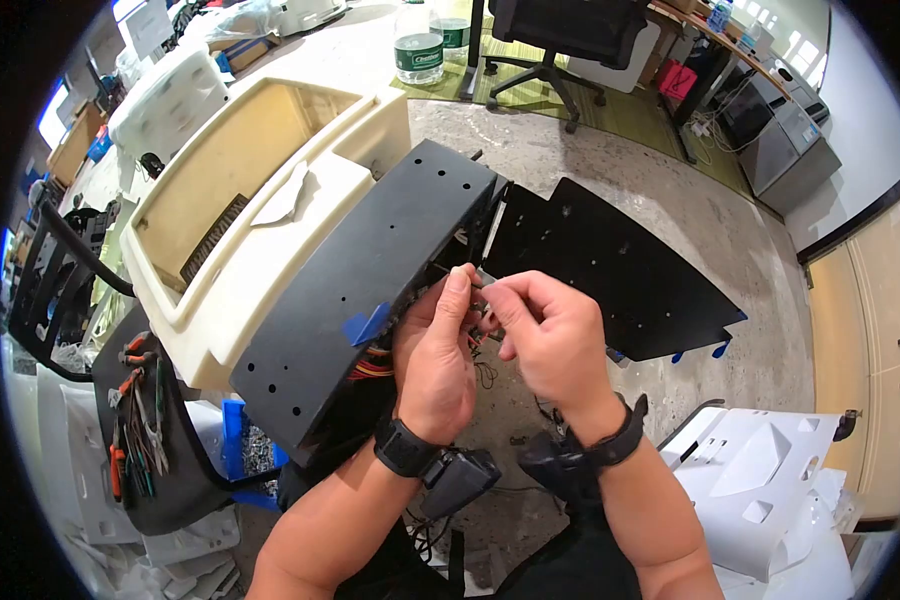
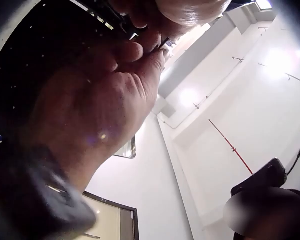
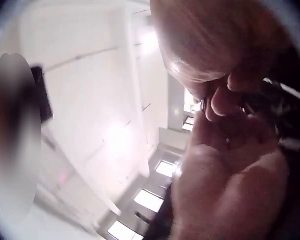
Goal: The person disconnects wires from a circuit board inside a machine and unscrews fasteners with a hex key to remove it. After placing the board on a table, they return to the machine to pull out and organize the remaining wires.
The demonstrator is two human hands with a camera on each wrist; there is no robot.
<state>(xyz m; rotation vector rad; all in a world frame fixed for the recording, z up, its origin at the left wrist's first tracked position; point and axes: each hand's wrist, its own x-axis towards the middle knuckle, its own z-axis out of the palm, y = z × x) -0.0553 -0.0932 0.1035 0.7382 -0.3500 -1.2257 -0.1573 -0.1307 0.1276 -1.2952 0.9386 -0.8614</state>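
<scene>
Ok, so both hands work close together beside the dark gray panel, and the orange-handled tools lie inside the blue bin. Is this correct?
Not quite: the head view shows the orange-handled tools on a dark surface beside the blue bin. The left hand and right hand do work close together beside the dark gray panel.

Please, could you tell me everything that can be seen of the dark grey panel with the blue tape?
The dark grey panel is long, smooth and matte, perhaps painted metal, with small round holes mostly near its two ends. It lies slanted, alongside the cream shell. Blue tape sticks at its right edge, and red and yellow wires show below that. The left hand is close by; whether it touches is unclear.
</scene>
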